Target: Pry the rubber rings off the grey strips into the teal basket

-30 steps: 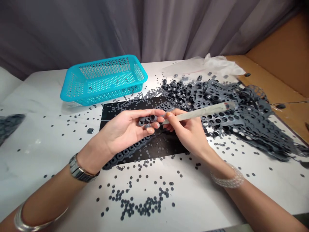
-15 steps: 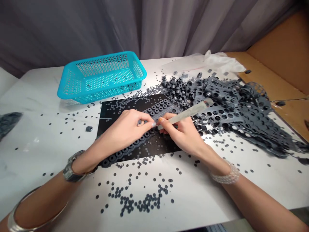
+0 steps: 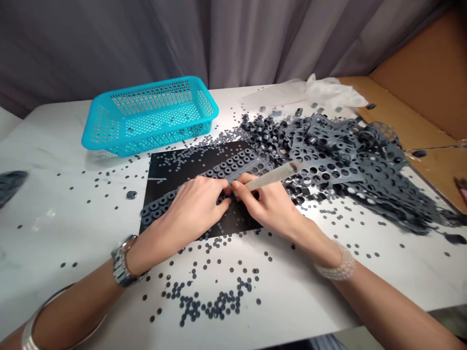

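A dark, rubber-like moulded sheet (image 3: 225, 169) with rows of raised rings lies slantwise on a black mat (image 3: 175, 165). My left hand (image 3: 199, 200) is closed over the sheet's near edge, thumb and fingers curled on it. My right hand (image 3: 268, 201) grips a flat, whitish stick-like tool (image 3: 275, 176) whose upper end points up and right. Its working end is hidden between my fingertips, close to my left fingers and the rings. Past the rings, the sheet's right end shows open holes.
A turquoise perforated basket (image 3: 149, 121) stands at the back left. Small dark discs (image 3: 211, 308) are scattered over the white table (image 3: 102, 233). On the right lie a heap of holed dark sheets (image 3: 357, 165), loose ring parts (image 3: 270, 136), a clear plastic bag (image 3: 328, 92) and cardboard (image 3: 423, 73).
My left hand has shifted slightly, its fingers now curled tighter on the sheet. The sheet's left end has moved up and away. My right hand and the tool have moved slightly left.
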{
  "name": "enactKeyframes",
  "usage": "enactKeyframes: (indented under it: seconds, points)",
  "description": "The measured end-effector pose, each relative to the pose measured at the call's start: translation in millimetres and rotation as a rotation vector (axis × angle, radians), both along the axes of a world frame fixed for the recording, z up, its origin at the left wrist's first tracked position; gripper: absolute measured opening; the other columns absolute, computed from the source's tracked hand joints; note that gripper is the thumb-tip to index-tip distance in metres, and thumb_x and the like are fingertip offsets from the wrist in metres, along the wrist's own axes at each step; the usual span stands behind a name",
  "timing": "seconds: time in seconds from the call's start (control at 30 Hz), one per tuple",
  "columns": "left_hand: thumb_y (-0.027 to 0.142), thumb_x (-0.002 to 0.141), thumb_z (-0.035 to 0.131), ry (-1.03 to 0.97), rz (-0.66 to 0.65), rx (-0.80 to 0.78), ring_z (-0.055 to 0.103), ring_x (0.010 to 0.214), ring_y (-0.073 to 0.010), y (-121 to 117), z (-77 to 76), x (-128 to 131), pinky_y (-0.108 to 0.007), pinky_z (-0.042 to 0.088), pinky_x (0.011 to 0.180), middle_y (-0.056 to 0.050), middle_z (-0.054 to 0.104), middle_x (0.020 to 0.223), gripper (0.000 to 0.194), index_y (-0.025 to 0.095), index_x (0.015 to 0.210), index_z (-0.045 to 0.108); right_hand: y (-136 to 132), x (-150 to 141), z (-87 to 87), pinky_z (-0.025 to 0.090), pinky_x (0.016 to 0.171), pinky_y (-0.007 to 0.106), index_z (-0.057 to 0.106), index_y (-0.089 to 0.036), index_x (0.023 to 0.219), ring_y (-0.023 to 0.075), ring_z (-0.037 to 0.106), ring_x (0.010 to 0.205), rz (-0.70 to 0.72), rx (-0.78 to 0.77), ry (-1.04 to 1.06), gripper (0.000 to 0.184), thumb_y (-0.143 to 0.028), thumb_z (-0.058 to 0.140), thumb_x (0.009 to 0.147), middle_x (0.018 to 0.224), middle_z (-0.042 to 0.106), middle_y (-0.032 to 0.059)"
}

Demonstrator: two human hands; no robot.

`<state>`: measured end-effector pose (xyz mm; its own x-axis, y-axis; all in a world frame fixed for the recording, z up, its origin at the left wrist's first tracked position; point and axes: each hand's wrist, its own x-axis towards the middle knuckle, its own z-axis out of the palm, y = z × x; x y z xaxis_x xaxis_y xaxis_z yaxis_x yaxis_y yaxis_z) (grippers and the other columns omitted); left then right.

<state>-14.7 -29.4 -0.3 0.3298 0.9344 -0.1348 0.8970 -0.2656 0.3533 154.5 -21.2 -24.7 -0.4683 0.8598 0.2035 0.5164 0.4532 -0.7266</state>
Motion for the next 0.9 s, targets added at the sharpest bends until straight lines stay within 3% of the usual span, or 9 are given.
enactKeyframes:
  seconds: [0.17, 0.3, 0.43, 0.53, 0.67, 0.9]
  points:
    - [0.030, 0.080, 0.059, -0.240, 0.004, -0.258, 0.038, 0.050, -0.0096, 4, 16.6, -9, -0.025, 0.027, 0.050, 0.004, 0.047, 0.053, 0.016, 0.020, 0.073, 0.070, -1, -2, -2.1, 0.027, 0.056, 0.027, 0.049, -0.018, 0.070, 0.0112, 0.043, 0.054, -0.020, 0.046, -0.051, 0.027, -0.025, 0.041, 0.095, 0.060, 0.045, -0.0015]
    - [0.034, 0.074, 0.071, -0.574, 0.226, -0.353, 0.035, 0.048, -0.0072, 13, 36.4, -26, -0.022, 0.023, 0.043, 0.004, 0.044, 0.054, 0.015, 0.019, 0.077, 0.072, 0, -1, 0.7, 0.030, 0.057, 0.026, 0.049, -0.018, 0.065, 0.0112, 0.045, 0.055, -0.051, -0.001, -0.012, 0.031, -0.027, 0.044, 0.095, 0.058, 0.047, -0.0017]
    - [0.024, 0.071, 0.077, -1.093, 0.416, -0.577, 0.038, 0.049, -0.0047, 21, 27.6, -34, -0.016, 0.023, 0.038, 0.000, 0.050, 0.063, 0.014, 0.016, 0.081, 0.071, 1, 2, 3.9, 0.035, 0.057, 0.026, 0.058, -0.017, 0.066, 0.0119, 0.052, 0.056, -0.152, -0.117, 0.144, 0.036, -0.032, 0.044, 0.096, 0.060, 0.057, -0.0003]
    - [0.013, 0.074, 0.073, -1.337, 0.504, -0.801, 0.050, 0.058, -0.0062, 23, 13.6, -31, -0.013, 0.036, 0.042, -0.006, 0.061, 0.079, 0.011, 0.013, 0.086, 0.071, 2, 5, 6.0, 0.040, 0.058, 0.026, 0.064, -0.016, 0.074, 0.0132, 0.057, 0.058, -0.235, -0.165, 0.274, 0.034, -0.036, 0.046, 0.095, 0.063, 0.061, 0.0009]
    - [0.006, 0.081, 0.063, -1.501, 0.522, -0.955, 0.054, 0.062, -0.0064, 20, 8.2, -24, -0.012, 0.043, 0.048, -0.011, 0.065, 0.088, 0.013, 0.009, 0.092, 0.070, 4, 7, 8.2, 0.043, 0.060, 0.027, 0.066, -0.015, 0.074, 0.0141, 0.057, 0.058, -0.294, -0.161, 0.334, 0.034, -0.038, 0.049, 0.093, 0.062, 0.062, 0.0017]
    - [0.004, 0.084, 0.058, -1.561, 0.498, -1.005, 0.057, 0.067, -0.0087, 14, 17.7, -18, -0.014, 0.047, 0.053, -0.010, 0.064, 0.086, 0.025, 0.008, 0.106, 0.069, 4, 6, 7.1, 0.044, 0.059, 0.027, 0.066, -0.016, 0.073, 0.0144, 0.057, 0.058, -0.295, -0.166, 0.321, 0.033, -0.038, 0.050, 0.093, 0.061, 0.063, 0.0021]
